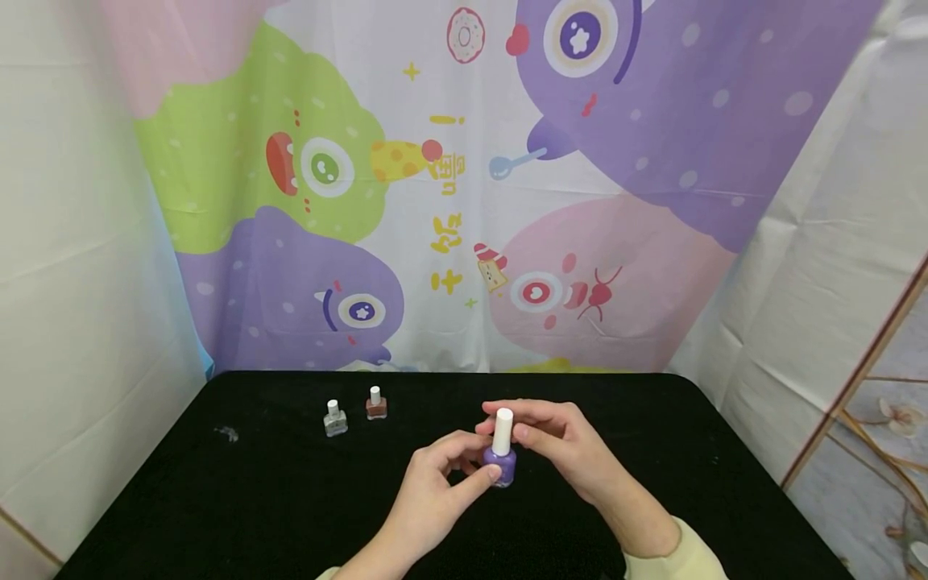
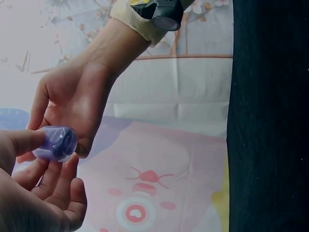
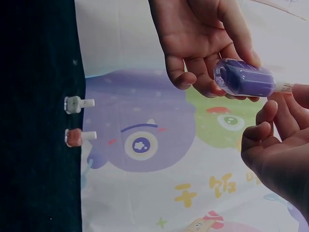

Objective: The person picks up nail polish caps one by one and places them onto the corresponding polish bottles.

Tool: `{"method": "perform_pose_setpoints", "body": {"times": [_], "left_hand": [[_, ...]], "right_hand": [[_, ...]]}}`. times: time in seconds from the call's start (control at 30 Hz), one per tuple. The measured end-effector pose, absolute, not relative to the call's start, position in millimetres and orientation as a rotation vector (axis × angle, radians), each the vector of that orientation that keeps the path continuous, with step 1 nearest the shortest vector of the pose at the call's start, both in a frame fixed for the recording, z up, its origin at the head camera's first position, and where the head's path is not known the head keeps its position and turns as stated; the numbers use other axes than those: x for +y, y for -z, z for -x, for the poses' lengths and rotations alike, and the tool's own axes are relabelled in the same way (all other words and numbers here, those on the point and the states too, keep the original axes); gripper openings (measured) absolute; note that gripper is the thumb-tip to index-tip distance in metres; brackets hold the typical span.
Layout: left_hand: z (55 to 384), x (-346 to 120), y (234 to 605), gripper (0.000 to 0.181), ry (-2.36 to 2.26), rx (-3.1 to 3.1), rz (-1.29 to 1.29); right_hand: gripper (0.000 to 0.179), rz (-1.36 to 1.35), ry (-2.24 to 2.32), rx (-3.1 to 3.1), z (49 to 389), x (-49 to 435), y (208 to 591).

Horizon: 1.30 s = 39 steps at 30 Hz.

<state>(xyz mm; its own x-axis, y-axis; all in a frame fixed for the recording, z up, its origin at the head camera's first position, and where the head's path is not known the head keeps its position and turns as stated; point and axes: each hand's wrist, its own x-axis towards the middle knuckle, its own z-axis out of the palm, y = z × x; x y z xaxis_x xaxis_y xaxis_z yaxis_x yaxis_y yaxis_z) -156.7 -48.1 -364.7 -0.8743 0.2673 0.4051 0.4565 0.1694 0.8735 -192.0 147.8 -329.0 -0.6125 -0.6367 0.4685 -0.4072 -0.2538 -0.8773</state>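
A nail polish bottle with purple polish and a tall white cap is held above the black table. My left hand pinches its glass body between thumb and fingers. Around the cap is my right hand, its thumb on the near side and its fingers behind. From the right wrist, the purple bottle lies sideways in view, bottom toward the left, with the right thumb over the cap's end. In the left wrist view the bottle's base shows, while the cap is hidden.
Farther back on the black table stand two more polish bottles, one clear-grey and one reddish brown, both white-capped. A small shiny clear scrap lies at the left. Behind the table hangs a cartoon-printed curtain.
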Motion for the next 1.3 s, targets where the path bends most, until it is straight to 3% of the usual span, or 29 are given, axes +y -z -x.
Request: {"method": "perform_pose_setpoints", "body": {"times": [1.3], "left_hand": [[156.1, -48.3, 361.9, 0.022, 1.831, -2.291, 0.688]], "right_hand": [[0.019, 1.213, 2.002, 1.964, 193.0, 145.9, 332.7]]}}
